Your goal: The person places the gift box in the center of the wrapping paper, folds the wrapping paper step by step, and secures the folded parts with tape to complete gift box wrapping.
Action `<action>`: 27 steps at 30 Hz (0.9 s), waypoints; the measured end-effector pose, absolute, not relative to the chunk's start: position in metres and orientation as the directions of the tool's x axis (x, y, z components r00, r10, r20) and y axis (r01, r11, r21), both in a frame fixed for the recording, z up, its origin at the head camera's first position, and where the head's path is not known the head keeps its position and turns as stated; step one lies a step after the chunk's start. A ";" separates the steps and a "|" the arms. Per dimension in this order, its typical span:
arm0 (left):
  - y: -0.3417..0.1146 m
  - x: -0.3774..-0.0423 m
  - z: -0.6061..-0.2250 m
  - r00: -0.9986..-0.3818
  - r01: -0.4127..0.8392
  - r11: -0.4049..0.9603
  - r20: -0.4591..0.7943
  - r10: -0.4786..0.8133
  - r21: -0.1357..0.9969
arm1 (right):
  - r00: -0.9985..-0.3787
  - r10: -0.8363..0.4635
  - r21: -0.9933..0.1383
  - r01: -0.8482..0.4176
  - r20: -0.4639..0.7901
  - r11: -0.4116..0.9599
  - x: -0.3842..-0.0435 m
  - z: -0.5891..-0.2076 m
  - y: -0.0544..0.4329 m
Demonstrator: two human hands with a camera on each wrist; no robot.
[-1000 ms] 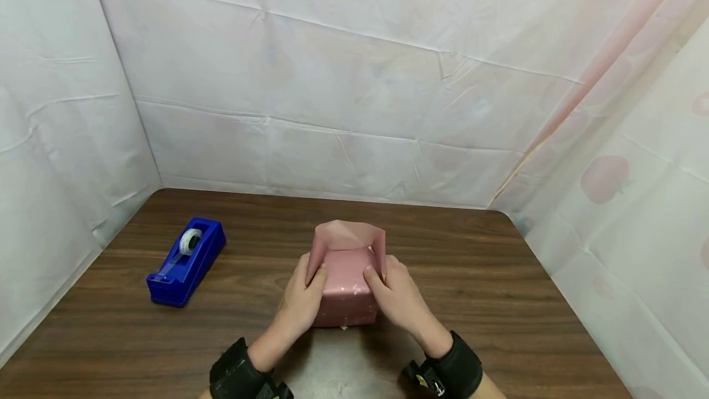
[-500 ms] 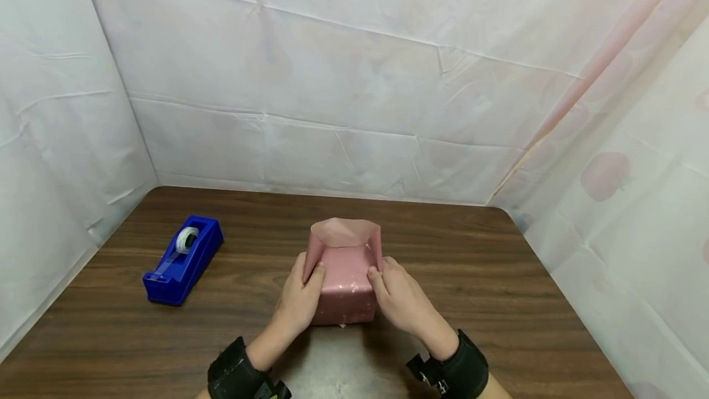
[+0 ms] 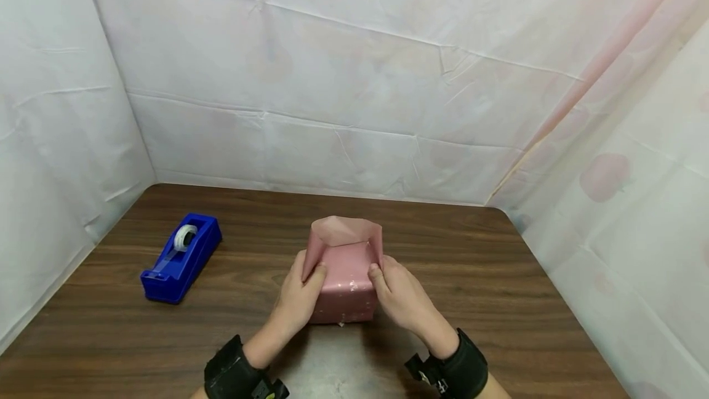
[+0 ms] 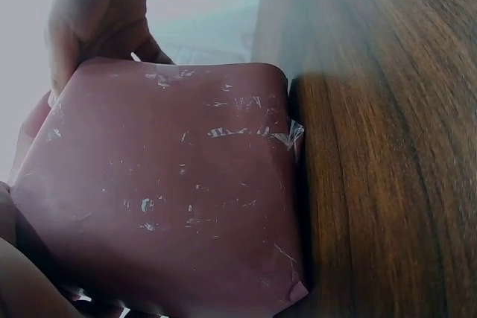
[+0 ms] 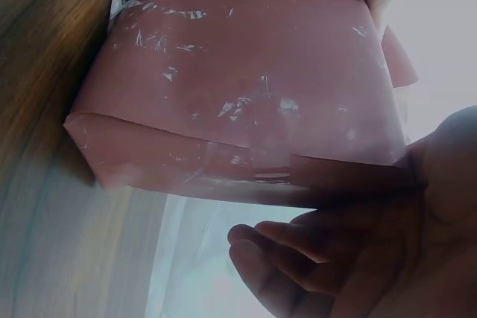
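A box wrapped in pink paper (image 3: 346, 282) stands on the table in front of me, its paper raised at the far end in an upright flap (image 3: 346, 231). My left hand (image 3: 300, 294) grips its left side, thumb on the near top edge. On the opposite side my right hand (image 3: 405, 298) holds it, thumb up and fingers along the side. Clear tape scraps mark the near face of the wrapped box (image 4: 171, 161) in the left wrist view. The right wrist view shows a folded paper seam (image 5: 223, 147) beside the fingers of my right hand (image 5: 358, 258).
A blue tape dispenser (image 3: 181, 257) with a white roll of tape (image 3: 185, 237) stands at the left on the dark wooden table (image 3: 498, 300). White cloth walls (image 3: 332, 79) close off the back and both sides.
Both hands keep their grip on the wrapped box. The right thumb has shifted slightly outward to the right; the camera view has moved a little.
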State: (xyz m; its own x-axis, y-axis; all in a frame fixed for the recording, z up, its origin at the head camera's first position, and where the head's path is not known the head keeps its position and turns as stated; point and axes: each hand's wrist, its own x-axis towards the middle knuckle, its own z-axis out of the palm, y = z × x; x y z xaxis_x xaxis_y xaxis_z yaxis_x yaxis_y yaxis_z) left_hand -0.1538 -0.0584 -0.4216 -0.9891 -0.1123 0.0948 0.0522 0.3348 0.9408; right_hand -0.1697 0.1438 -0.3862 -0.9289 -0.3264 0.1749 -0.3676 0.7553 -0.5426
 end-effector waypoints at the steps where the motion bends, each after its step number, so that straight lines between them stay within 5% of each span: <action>1: -0.059 -0.154 -0.421 -0.989 0.052 0.330 0.095 -0.116 0.943 | -0.929 -0.324 -0.544 -0.367 0.178 0.754 -0.170 -0.386 0.143; 9: -0.057 -0.153 -0.421 -0.989 0.046 0.317 0.088 -0.121 0.947 | -0.923 -0.271 -0.506 -0.378 0.273 0.775 -0.171 -0.384 0.144; 19: -0.057 -0.154 -0.424 -0.988 0.053 0.296 0.093 -0.121 0.954 | -0.824 -0.243 -0.214 -0.396 0.512 0.893 -0.171 -0.378 0.148; 27: -0.058 -0.154 -0.425 -0.987 0.063 0.285 0.101 -0.122 0.956 | -0.875 -0.303 -0.377 -0.445 0.378 0.812 -0.174 -0.380 0.149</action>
